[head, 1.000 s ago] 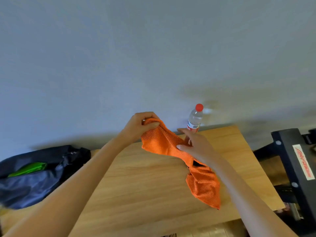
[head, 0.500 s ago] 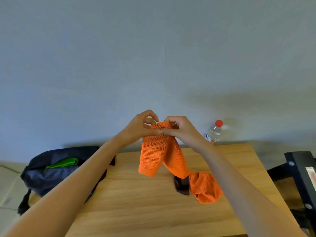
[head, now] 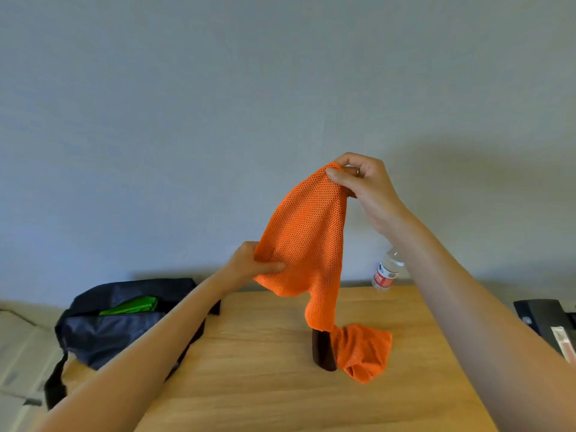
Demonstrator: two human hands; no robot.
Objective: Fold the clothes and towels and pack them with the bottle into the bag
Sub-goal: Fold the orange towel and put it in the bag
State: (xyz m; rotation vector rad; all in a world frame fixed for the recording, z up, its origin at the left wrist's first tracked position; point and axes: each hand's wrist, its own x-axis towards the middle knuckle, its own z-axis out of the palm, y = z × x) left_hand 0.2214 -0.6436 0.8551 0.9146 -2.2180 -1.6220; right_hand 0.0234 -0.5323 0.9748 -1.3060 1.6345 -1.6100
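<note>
An orange mesh garment point(head: 307, 241) hangs above the wooden table point(head: 268, 385). My right hand point(head: 363, 185) pinches its top corner high up. My left hand point(head: 249, 265) grips its lower left edge. The garment's tail with a dark brown part point(head: 324, 350) trails down onto the table and bunches there. A clear water bottle point(head: 386, 271) with a red label stands at the table's far edge, partly hidden behind my right forearm. A dark navy bag point(head: 118, 325) lies open at the left end of the table, with a folded green cloth point(head: 131, 306) inside it.
A grey wall runs behind the table. A black piece of equipment point(head: 548, 322) with a red and white label stands beyond the table's right edge. Light-coloured boxes or floor show at the far left below the bag.
My right hand has lifted its corner of the orange garment up and to the right. My left hand has dropped lower along the edge, so the cloth now stretches out between them.
</note>
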